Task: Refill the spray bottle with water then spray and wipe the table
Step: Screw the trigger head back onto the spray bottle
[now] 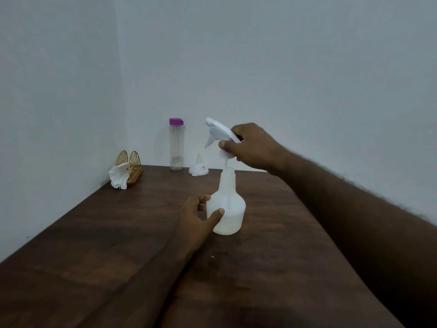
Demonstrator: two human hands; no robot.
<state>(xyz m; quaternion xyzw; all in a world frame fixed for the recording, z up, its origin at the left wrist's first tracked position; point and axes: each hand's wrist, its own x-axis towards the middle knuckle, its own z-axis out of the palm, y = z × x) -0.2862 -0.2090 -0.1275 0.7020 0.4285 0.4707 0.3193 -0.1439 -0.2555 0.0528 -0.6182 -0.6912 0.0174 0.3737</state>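
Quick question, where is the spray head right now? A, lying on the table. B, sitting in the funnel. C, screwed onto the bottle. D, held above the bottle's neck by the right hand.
D: the right hand grips the spray head raised above the neck of the spray bottle, whose body the left hand holds on the table.

Your left hand (196, 214) and right hand (250, 145) are bare, both forearms (146, 280) too; fine hair edges the right forearm (354, 221).
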